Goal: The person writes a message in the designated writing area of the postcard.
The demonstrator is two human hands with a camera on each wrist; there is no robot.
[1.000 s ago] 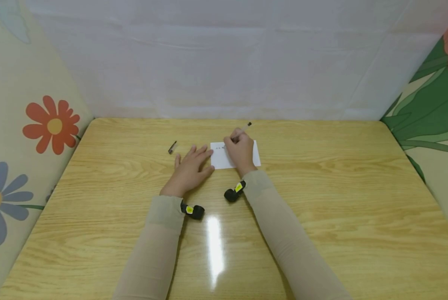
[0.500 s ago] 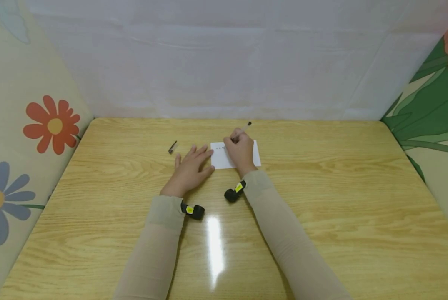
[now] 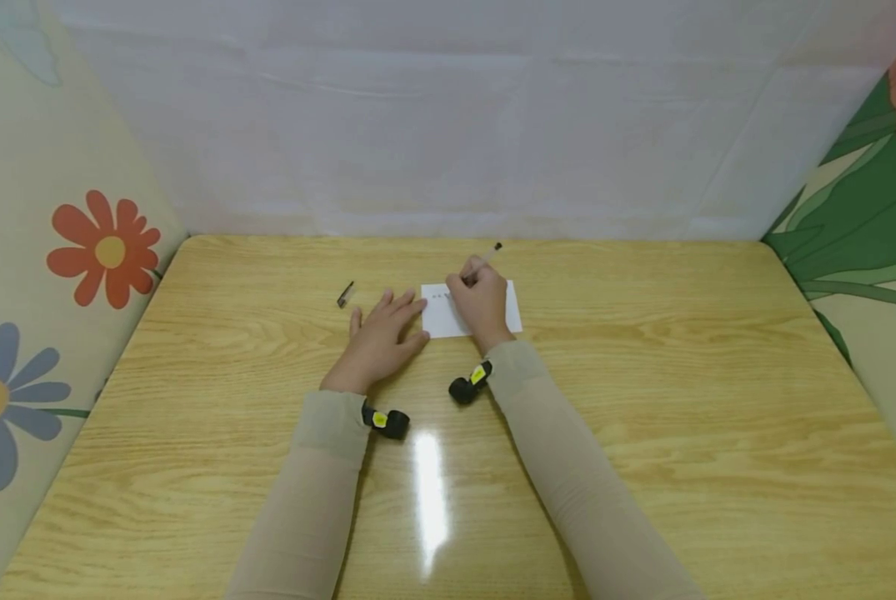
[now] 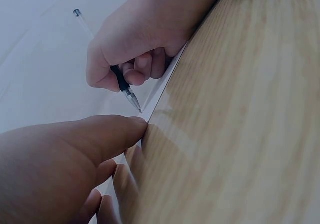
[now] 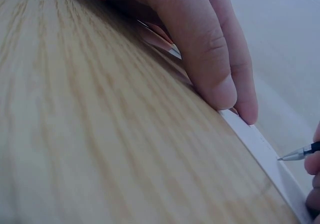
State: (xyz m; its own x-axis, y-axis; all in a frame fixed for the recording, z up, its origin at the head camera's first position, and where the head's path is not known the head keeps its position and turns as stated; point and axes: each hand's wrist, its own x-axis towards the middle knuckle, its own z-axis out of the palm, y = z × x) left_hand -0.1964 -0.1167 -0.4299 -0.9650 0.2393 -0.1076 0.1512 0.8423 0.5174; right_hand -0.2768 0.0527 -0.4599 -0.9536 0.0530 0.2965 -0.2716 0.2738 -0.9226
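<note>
Head view first: a small white card (image 3: 472,310) is lying just above the middle of the frame on the wooden desk (image 3: 643,400), and it's being written on. The right hand (image 3: 483,307) is curled round a pen (image 3: 485,255), pinched between thumb and fingers with the barrel sticking out toward the upper right. The left hand (image 3: 378,342) is laid flat and relaxed, fingers straight, with the fingertips (image 3: 417,307) pressed against the card's left edge so it's kept from sliding. A short line of writing can just be made out along the card's top edge, too small to read.

From the left wrist view the pen tip (image 4: 136,104) is seen right at the card, near the tip of the left forefinger (image 4: 131,126). Whether the tip is actually touching the paper can't be told for sure. In the right wrist view the card's thin edge (image 5: 260,149) is seen held down under the left fingers (image 5: 220,84).

For this to go well, light pressure is probably best, since a card on a glossy desk will likely skate if it's pushed sideways. The holding fingers should be kept at the edge, clear of the line being written.

A pen cap (image 3: 345,294) is lying on the desk to the upper left of the left hand, well clear of it.
</note>
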